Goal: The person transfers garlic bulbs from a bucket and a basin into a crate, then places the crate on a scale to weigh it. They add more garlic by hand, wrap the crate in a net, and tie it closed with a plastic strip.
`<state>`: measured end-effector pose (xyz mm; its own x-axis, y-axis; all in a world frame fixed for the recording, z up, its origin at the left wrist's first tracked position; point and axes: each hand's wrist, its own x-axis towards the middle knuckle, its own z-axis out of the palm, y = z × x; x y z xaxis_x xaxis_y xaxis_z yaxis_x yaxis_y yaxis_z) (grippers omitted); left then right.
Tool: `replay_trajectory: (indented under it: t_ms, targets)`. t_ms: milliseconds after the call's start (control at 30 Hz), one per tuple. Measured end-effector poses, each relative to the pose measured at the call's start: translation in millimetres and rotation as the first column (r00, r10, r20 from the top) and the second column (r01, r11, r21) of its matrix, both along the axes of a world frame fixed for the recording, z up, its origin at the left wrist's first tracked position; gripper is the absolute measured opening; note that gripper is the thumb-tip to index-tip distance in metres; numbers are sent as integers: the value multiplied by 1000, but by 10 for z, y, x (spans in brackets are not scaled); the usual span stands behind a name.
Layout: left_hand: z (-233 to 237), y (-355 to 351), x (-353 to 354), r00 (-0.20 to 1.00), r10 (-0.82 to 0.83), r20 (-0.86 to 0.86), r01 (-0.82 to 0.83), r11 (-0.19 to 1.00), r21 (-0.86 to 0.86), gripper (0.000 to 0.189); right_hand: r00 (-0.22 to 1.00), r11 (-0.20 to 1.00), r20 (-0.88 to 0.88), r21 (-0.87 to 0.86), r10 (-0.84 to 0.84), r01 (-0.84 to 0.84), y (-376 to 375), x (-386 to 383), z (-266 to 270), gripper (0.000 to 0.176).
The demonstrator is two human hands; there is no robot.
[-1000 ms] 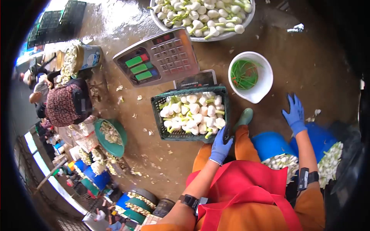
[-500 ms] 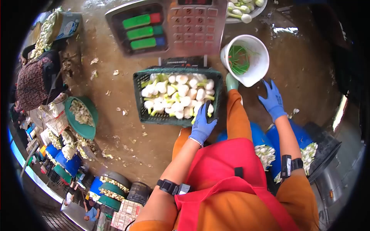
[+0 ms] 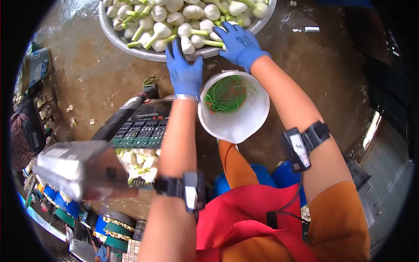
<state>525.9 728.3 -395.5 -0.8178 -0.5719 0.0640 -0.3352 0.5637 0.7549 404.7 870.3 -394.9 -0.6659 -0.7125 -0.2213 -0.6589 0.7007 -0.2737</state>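
A wide metal basin (image 3: pixel 144 53) full of garlic bulbs (image 3: pixel 193 12) with short green stems lies at the top of the view. My left hand (image 3: pixel 185 75), in a blue glove with dark fingertips, reaches over its near rim with fingers spread beside the nearest bulbs. My right hand (image 3: pixel 241 47), gloved alike, has its fingers apart over stems and bulbs at the rim's right; its fingertips partly cover them. Neither hand visibly holds a bulb. Just below both hands stands a white bucket (image 3: pixel 255 111) with thin green strands (image 3: pixel 227 94) inside.
To the left, a blurred scale head (image 3: pixel 83 170) and its dark post (image 3: pixel 126 111) stand near a crate (image 3: pixel 142 133) and more garlic (image 3: pixel 139 163). Blue barrels (image 3: pixel 283 177) stand behind my legs. Another person (image 3: pixel 26 135) is at the far left.
Both hands have moved to the metal basin, the left leaving the garlic crate. My view has turned and shifted, so the scale and crate now lie lower left and the basin is near.
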Motion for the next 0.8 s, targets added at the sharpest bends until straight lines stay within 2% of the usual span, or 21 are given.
replay_trajectory:
  t_ms: [33,67,100,133,200,267,333,400,467,533,567,600,633,667,733,767,800]
  targets:
    - [-209,-87,-186,994,-105,10,106,992,-62,80,999,996,53,87,-3,-2,-97,-58,-118,67]
    - [-390,-153,-334,969,-180,169,207,966,-158,85,994,984,106,177,-11,-8,-177,-108,-218,69]
    - [-525,-188,-457,913,-197,358,276,943,-184,89,994,985,105,173,0,-18,-211,-156,-339,77]
    - [-547,-209,-582,784,-167,598,337,923,-184,88,993,988,118,154,-29,11,-229,-176,-438,76]
    - [-613,-319,-681,685,-173,708,412,893,-181,87,979,987,185,151,-90,62,-284,-272,-535,71]
    - [-591,-403,-760,657,-200,727,444,882,-159,84,978,987,197,156,-61,30,-326,-309,-548,71]
    - [-531,-390,-824,577,-208,790,459,883,-103,80,981,985,192,172,-31,-3,-338,-324,-511,71]
    - [-704,-450,-890,563,-229,794,476,875,-84,78,995,963,92,266,25,-49,-366,-235,-521,67]
    - [-898,-445,-891,570,-198,798,529,831,-172,68,993,986,110,166,-48,29,-421,-237,-640,66]
    - [-1017,-419,-899,613,-162,773,520,819,-241,66,997,973,38,224,-62,52,-612,-276,-809,63]
    - [-1014,-418,-891,614,-168,771,499,840,-214,71,997,973,44,224,-65,53,-650,-323,-846,63]
    - [-964,-404,-867,612,-172,772,474,861,-184,76,994,981,97,191,-55,35,-690,-375,-857,54]
    - [-889,-382,-820,617,-135,775,502,826,-256,74,989,987,143,159,-41,18,-705,-392,-848,49]
    - [-859,-377,-788,619,-135,773,498,829,-254,74,989,987,141,163,-38,14,-661,-379,-848,49]
    - [-816,-426,-751,698,-191,690,455,862,-223,67,991,990,-38,49,131,-130,-523,-394,-829,51]
    - [-806,-445,-696,772,-181,609,387,894,-226,56,985,978,65,125,162,-169,-474,-433,-607,58]
    - [-786,-465,-659,775,-174,607,379,897,-227,56,983,976,62,125,170,-177,-420,-468,-516,58]
